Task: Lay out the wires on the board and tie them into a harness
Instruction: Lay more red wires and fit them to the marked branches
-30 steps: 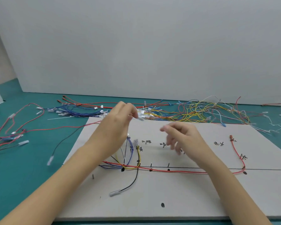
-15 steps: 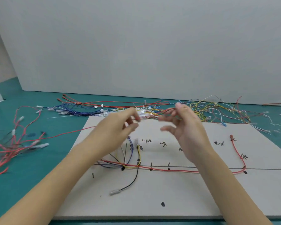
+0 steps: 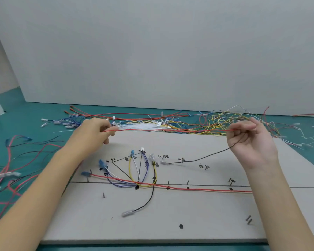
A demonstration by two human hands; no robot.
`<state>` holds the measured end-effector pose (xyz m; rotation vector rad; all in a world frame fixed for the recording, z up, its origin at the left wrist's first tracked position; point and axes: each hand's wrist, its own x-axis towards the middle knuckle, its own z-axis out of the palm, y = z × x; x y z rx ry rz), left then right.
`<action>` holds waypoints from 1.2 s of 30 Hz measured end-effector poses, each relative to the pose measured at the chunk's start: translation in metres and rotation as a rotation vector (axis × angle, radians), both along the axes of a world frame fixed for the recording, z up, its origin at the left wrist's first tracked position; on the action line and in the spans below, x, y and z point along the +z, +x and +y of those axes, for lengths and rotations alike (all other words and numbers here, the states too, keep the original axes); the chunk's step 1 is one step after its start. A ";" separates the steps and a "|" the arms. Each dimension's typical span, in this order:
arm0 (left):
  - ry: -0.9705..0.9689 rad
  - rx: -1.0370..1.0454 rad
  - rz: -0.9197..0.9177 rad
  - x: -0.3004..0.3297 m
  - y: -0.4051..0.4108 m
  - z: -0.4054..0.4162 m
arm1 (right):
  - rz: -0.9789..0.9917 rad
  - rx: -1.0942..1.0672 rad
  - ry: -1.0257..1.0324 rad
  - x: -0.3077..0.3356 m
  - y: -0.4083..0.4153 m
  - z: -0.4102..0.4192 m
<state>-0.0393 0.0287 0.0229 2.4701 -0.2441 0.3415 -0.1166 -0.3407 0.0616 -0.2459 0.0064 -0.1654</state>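
Above the far edge of the board, in the head view, two hands stretch one red wire taut between them. Its long axis runs nearly level, left to right, parallel to the board's far edge. The left hand pinches one end of it between thumb and curled fingers; the right hand pinches the other end, palm turned toward the camera. A single black wire also hangs from the right hand and slopes down and left to the board, ending in a pale terminal that points left.

On the board, one long red wire lies along the drawn horizontal line, its axis left to right, with a blue terminal at its left end. Near the centre left, one yellow loop, one white wire, and several blue-purple wires, too overlapped to count, fan upward from a black dot. One further black wire curves down from there to a grey terminal pointing lower left. Four black dots are countable along and below the line. Short pins stand upright in the board.

Beyond the board, tangled spare wires, red, yellow, blue and white, lie on the teal surface; more red and black ones lie to the left.
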 end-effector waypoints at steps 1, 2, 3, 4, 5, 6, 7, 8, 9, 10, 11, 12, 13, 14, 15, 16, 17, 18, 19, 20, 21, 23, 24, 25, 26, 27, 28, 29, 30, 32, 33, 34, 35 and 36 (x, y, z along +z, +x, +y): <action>-0.004 0.012 0.004 0.000 0.001 0.004 | -0.002 -0.006 -0.004 -0.001 0.000 -0.001; -0.008 0.025 0.005 0.001 0.002 0.007 | 0.000 -0.012 -0.011 -0.001 0.000 -0.002; -0.008 0.043 0.003 0.001 0.003 0.009 | 0.007 -0.018 -0.017 -0.002 0.001 -0.002; 0.000 0.069 -0.003 0.002 0.003 0.011 | 0.015 -0.023 -0.022 -0.003 0.001 -0.001; 0.017 0.105 -0.016 0.002 0.004 0.013 | 0.023 -0.029 -0.030 -0.003 0.001 -0.001; 0.045 0.149 -0.033 0.003 0.004 0.015 | 0.032 -0.036 -0.041 -0.003 0.001 -0.001; 0.079 0.200 -0.043 0.004 0.004 0.017 | 0.042 -0.044 -0.059 -0.003 0.001 -0.001; 0.109 0.251 -0.043 0.005 0.003 0.020 | 0.053 -0.054 -0.092 -0.003 0.001 0.000; 0.134 0.295 -0.039 0.006 0.003 0.022 | 0.066 -0.071 -0.136 -0.002 0.001 0.000; 0.157 0.328 -0.036 0.008 0.003 0.025 | 0.075 -0.090 -0.180 -0.002 0.001 0.001; 0.177 0.354 -0.034 0.009 0.003 0.027 | 0.079 -0.106 -0.213 -0.002 0.001 0.001; 0.190 0.375 -0.034 0.009 0.003 0.028 | 0.077 -0.111 -0.231 -0.002 0.001 0.002; 0.194 0.391 -0.028 0.010 0.003 0.030 | 0.071 -0.102 -0.229 -0.002 0.000 0.001; 0.190 0.401 -0.014 0.010 0.003 0.030 | 0.063 -0.083 -0.207 -0.003 0.001 0.001; 0.185 0.409 0.006 0.009 0.002 0.031 | 0.055 -0.063 -0.175 -0.003 0.001 0.000; 0.182 0.417 0.025 0.008 0.002 0.031 | 0.051 -0.053 -0.147 -0.004 0.001 -0.001; 0.178 0.426 0.039 0.007 0.002 0.032 | 0.051 -0.054 -0.130 -0.005 0.001 -0.002; 0.171 0.435 0.051 0.006 0.002 0.034 | 0.050 -0.059 -0.119 -0.006 0.002 -0.002; 0.161 0.441 0.065 0.005 0.003 0.036 | 0.047 -0.063 -0.113 -0.006 0.002 -0.002; 0.153 0.441 0.082 0.004 0.003 0.037 | 0.041 -0.065 -0.110 -0.007 0.002 -0.002; 0.149 0.434 0.098 0.004 0.003 0.038 | 0.036 -0.066 -0.109 -0.007 0.002 -0.001; 0.136 0.417 0.113 0.002 0.003 0.038 | 0.031 -0.075 -0.108 -0.006 0.001 -0.001; 0.127 0.418 0.113 0.002 0.003 0.038 | 0.034 -0.079 -0.106 -0.006 0.001 -0.002; 0.125 0.430 0.112 0.003 0.002 0.038 | 0.040 -0.082 -0.101 -0.005 0.000 -0.002; 0.134 0.452 0.113 0.003 0.002 0.039 | 0.048 -0.082 -0.100 -0.005 0.000 -0.003; 0.151 0.480 0.116 0.004 0.002 0.040 | 0.060 -0.079 -0.105 -0.006 -0.001 -0.003; 0.170 0.509 0.114 0.005 0.002 0.041 | 0.070 -0.072 -0.114 -0.006 -0.001 -0.002; 0.180 0.533 0.103 0.006 0.002 0.042 | 0.077 -0.063 -0.127 -0.006 -0.001 -0.001; 0.173 0.544 0.081 0.006 0.002 0.042 | 0.081 -0.054 -0.146 -0.006 -0.001 0.001; 0.124 0.533 0.027 0.006 0.001 0.040 | 0.096 -0.041 -0.217 -0.005 -0.002 0.005; 0.116 0.521 0.004 0.006 0.000 0.037 | 0.105 -0.038 -0.256 -0.005 -0.003 0.007; 0.127 0.506 -0.022 0.005 -0.001 0.032 | 0.112 -0.036 -0.286 -0.005 -0.003 0.009; 0.146 0.484 -0.053 0.006 -0.002 0.026 | 0.116 -0.033 -0.303 -0.005 -0.004 0.011; 0.159 0.451 -0.087 0.006 -0.002 0.020 | 0.120 -0.024 -0.313 -0.006 -0.005 0.014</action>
